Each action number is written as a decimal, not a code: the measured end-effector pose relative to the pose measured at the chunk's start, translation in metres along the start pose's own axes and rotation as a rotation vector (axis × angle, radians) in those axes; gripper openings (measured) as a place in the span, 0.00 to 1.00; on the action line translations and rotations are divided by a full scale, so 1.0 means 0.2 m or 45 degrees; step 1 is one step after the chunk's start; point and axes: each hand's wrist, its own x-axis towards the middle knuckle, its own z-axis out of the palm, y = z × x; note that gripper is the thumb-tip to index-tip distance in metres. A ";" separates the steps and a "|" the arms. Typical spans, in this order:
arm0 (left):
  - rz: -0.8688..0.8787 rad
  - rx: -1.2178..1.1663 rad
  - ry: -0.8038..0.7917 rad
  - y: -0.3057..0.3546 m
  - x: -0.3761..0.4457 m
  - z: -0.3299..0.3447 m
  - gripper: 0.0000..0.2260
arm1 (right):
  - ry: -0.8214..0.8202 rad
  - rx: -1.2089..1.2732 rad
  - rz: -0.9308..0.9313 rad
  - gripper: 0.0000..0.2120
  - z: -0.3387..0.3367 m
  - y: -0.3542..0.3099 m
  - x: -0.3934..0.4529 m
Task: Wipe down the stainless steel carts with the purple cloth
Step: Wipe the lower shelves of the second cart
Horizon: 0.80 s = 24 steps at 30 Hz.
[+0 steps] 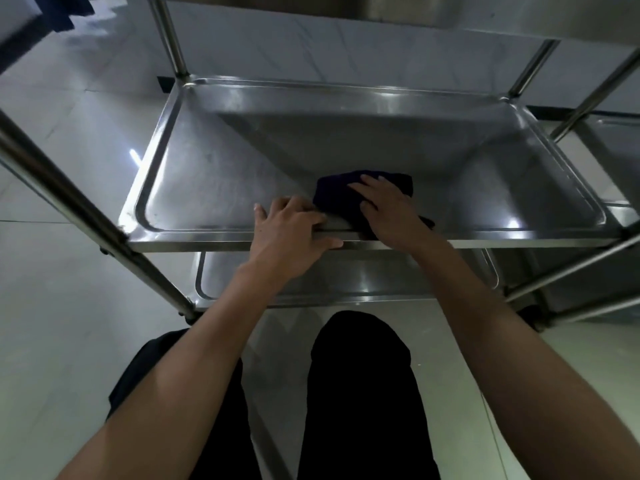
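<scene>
Left hand (pixel 289 233) grips the near rim of the steel cart shelf (pixel 214 188); right hand (pixel 388 211) presses flat on the purple cloth (pixel 334 192).

Stainless steel cart (pixel 214 188): tiered, seen from above. Middle shelf a shallow tray with raised rolled rim and rounded corners, surface dull with streaks and bright glints. Lower shelf (pixel 363 282) partly visible beneath the near rim. Round upright posts at the corners. Second cart (pixel 609 133) just beside it at far right, only an edge showing.

Purple cloth (pixel 337 194): very dark, bunched, lying on the middle shelf right of centre, draped over the near rim.
</scene>
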 end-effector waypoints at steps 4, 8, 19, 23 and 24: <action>0.017 -0.015 0.043 -0.03 -0.03 -0.01 0.24 | -0.018 -0.013 0.042 0.22 0.02 -0.05 -0.14; 0.049 -0.038 0.139 -0.08 -0.06 -0.01 0.21 | 0.010 0.006 0.028 0.22 0.03 -0.10 -0.18; 0.030 -0.104 0.211 -0.25 -0.09 -0.05 0.14 | 0.064 0.030 0.023 0.21 0.09 -0.25 -0.16; 0.018 -0.082 0.168 -0.34 -0.10 -0.09 0.16 | 0.068 0.003 0.022 0.21 0.07 -0.25 -0.16; 0.017 -0.085 0.168 -0.36 -0.11 -0.10 0.17 | 0.073 0.009 0.019 0.21 0.06 -0.24 -0.16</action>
